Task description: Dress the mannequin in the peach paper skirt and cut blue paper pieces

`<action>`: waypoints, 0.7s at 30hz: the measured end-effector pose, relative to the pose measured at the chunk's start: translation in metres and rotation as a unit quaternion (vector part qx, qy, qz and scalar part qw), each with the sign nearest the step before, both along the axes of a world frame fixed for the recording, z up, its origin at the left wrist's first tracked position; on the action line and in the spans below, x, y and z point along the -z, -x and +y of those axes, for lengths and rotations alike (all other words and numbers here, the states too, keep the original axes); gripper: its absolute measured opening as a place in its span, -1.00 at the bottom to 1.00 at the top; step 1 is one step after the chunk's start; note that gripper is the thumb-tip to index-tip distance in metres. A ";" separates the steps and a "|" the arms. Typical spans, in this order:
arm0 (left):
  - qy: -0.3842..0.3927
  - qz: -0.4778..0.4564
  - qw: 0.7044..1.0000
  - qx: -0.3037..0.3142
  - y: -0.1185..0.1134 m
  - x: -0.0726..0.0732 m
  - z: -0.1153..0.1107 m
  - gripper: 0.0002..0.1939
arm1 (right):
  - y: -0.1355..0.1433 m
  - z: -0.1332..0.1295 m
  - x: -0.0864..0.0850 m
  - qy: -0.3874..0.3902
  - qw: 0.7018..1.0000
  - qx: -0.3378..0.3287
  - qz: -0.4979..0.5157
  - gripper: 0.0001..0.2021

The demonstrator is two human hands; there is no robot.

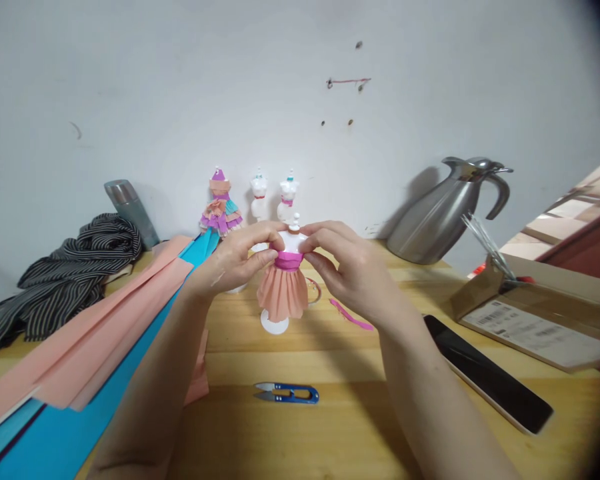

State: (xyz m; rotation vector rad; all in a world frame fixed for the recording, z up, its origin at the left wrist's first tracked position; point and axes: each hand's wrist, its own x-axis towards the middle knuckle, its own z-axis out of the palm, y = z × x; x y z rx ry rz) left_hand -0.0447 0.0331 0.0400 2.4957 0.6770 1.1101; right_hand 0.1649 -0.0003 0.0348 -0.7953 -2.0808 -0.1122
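Observation:
In the middle of the head view stands a small white dress form (294, 241) on a round white base (275, 324). It wears a magenta crepe-paper band (289, 261) round the chest and waist, above a pleated peach paper skirt (283, 293). My left hand (243, 253) closes thumb and fingers at the left side of the band. At its right side, my right hand (343, 260) does the same with bent fingers. Blue thread snips (300, 394) lie on the table in front of the form. A magenta paper strip (351, 315) lies below my right hand.
Behind stand a dressed form (221, 207) and two white forms (259, 193). Peach paper (105, 320) and blue paper (75, 433) spread at left, near striped cloth (90, 260). At right are a metal jug (443, 213), a phone (487, 373) and a cardboard box (535, 327).

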 end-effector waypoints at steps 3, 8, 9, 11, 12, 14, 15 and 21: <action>0.001 -0.002 1.000 -0.014 -0.001 0.000 0.000 -0.90 | 0.002 0.000 0.000 0.006 1.000 0.000 0.002 -0.84; 0.004 -0.006 1.000 -0.026 -0.003 0.001 0.001 -0.88 | 0.004 -0.001 -0.001 0.020 1.000 0.012 0.008 -0.85; 0.003 -0.007 1.000 -0.026 -0.003 0.002 0.002 -0.89 | 0.004 -0.001 0.000 0.020 1.000 0.014 0.011 -0.85; 0.001 -0.010 1.000 -0.027 -0.004 0.002 0.002 -0.89 | 0.004 0.000 0.000 0.019 1.000 0.015 0.014 -0.85; 0.001 -0.012 1.000 -0.027 -0.004 0.002 0.003 -0.90 | 0.005 0.000 0.000 0.020 1.000 0.014 0.016 -0.85; 0.002 -0.015 1.000 -0.027 -0.004 0.002 0.002 -0.90 | 0.005 0.000 0.000 0.023 0.999 0.014 0.019 -0.84; 0.002 -0.017 1.000 -0.026 -0.004 0.002 0.002 -0.89 | 0.006 -0.001 0.000 0.026 0.999 0.014 0.020 -0.84; 0.015 -0.041 0.999 -0.017 -0.003 0.005 0.003 -0.90 | 0.007 -0.001 0.000 0.033 0.999 0.008 0.031 -0.85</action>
